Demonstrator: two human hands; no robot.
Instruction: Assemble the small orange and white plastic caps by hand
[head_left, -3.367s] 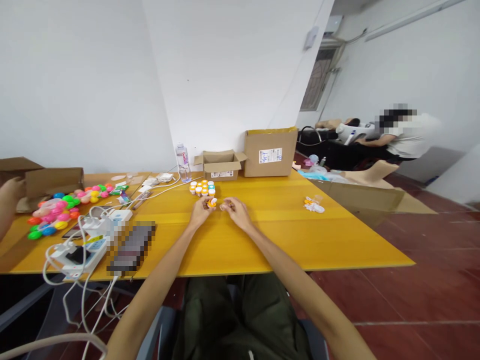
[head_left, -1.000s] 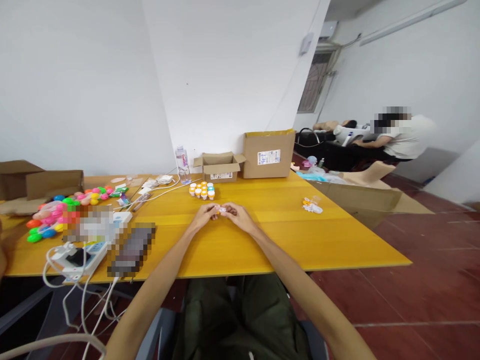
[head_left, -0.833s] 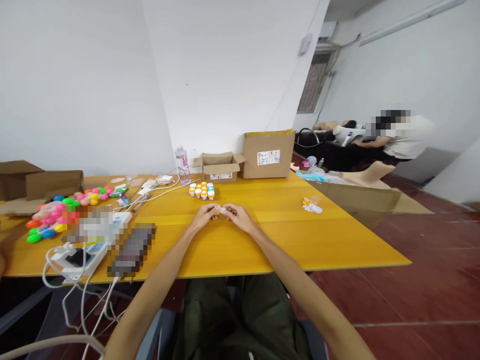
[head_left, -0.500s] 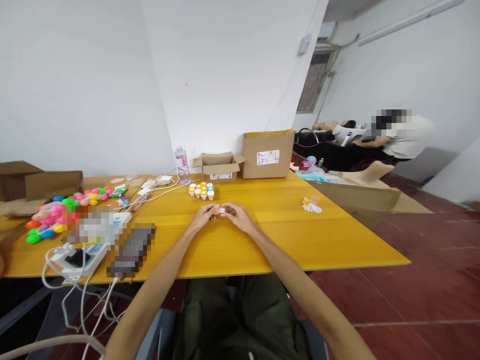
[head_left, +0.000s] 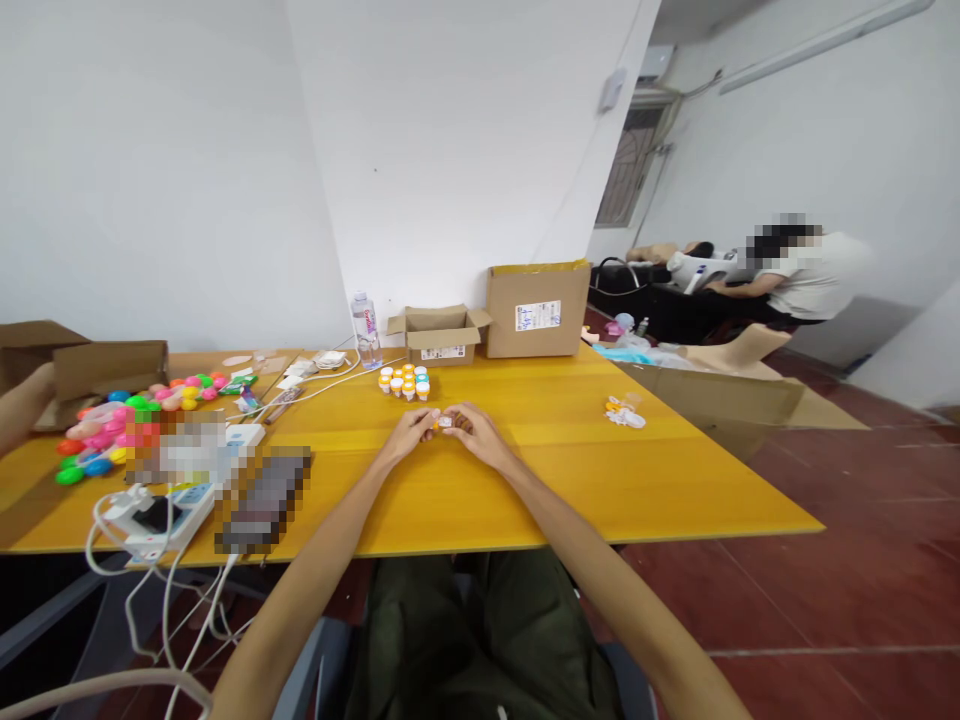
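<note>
My left hand (head_left: pixel 409 434) and my right hand (head_left: pixel 474 434) rest together on the yellow table (head_left: pixel 570 470), fingertips meeting around one small orange and white toy piece (head_left: pixel 443 423). Both hands pinch it between them. Just beyond my hands stands a cluster of small orange and white capped pieces (head_left: pixel 404 380), a few with blue tops. A few loose orange and white parts (head_left: pixel 624 411) lie to the right on the table.
A water bottle (head_left: pixel 365 330), a small open carton (head_left: pixel 440 334) and a larger carton (head_left: pixel 537 306) stand at the table's back. Coloured plastic eggs (head_left: pixel 112 425), a power strip with white cables (head_left: pixel 154 512) and cardboard boxes fill the left. Another person's hand (head_left: pixel 22 405) shows far left; a person sits far right.
My hands have closed together on the small piece and moved slightly nearer since 3.4 s ago. Over the last second they barely shift. Another person's hand has reappeared at the far left.
</note>
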